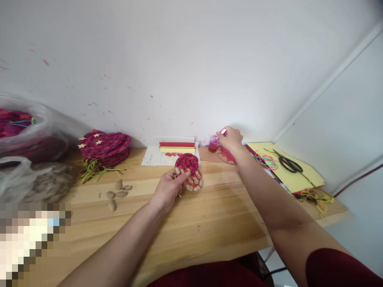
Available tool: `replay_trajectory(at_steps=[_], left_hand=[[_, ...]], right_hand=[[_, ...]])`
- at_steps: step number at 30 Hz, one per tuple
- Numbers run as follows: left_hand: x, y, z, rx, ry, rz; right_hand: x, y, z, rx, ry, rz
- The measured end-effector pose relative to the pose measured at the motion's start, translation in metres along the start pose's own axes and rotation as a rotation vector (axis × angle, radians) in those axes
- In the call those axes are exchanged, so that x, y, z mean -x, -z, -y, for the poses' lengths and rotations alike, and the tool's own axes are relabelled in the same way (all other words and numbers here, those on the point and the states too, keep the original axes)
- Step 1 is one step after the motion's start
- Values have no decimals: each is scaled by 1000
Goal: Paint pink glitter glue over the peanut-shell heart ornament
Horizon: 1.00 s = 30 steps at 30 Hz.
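Note:
My left hand (171, 186) grips a round piece covered in peanuts (189, 171) by its left edge, thumb on top. Its upper part is magenta and the lower peanuts are still tan on a red base. Farther right, my right hand (231, 138) pinches a white-ended tool (223, 131), probably a brush, over a small clear cup of magenta liquid (213, 144). The tool's lower end is hard to make out. Red cut-outs (227, 154) lie on brown card beneath the right wrist.
Left on the wooden table (185, 231) are loose peanuts (121, 194), a magenta stack with stars (104, 146) and plastic bags (50, 183). Behind lies white paper (152, 156) with stars. At right, scissors (289, 163) rest on yellow sheets (309, 177) near coloured cords (266, 160).

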State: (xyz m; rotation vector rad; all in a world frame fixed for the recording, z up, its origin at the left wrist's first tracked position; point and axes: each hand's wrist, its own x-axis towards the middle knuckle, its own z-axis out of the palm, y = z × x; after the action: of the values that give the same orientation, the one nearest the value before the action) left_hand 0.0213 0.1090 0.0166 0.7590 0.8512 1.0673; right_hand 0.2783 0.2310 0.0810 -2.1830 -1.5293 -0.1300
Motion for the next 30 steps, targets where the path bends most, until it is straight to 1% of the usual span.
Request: replay_trajectory(at_steps=[4,10,12,14,15,16,17,18,19,21,23,26,28,30], left_hand=[[-2,3,3,-10,-11,11],[-1,2,1,-12,-7,-37],[0,1,-2,3,-15,-28],[1,0,-4,11,-25,-17],[2,0,-5,13,-28,-17],[2,-1,-5,15,-31,-20],[2,-1,-6,16,-35,-23],[3,-1,-6,15,-43,-23],[3,-1,-6,10,-56,-18],[4,-1,-7,-8,-96,-1],[5,-1,-7,-34,-125,9],[7,-2,-7,-48,-127,-3],[9,-2,-7,-25,-102,2],[9,-2,-7,14,-67,12]], right_hand=[[5,3,-2,-67,0,-44],[13,10,-16,-216,-35,-173],[23,16,-17,-372,-31,-247],[44,23,-14,-748,35,-296],[57,26,-10,-913,96,-261],[72,28,-5,-1010,174,-205],[89,31,0,-1053,250,-159],[105,32,6,-1056,312,-100],[119,33,11,-1046,359,-73],[143,32,19,-981,473,-95],[156,29,24,-899,595,-156],[160,23,24,-807,711,-215],[159,22,24,-805,718,-209],[156,22,23,-849,685,-171]])
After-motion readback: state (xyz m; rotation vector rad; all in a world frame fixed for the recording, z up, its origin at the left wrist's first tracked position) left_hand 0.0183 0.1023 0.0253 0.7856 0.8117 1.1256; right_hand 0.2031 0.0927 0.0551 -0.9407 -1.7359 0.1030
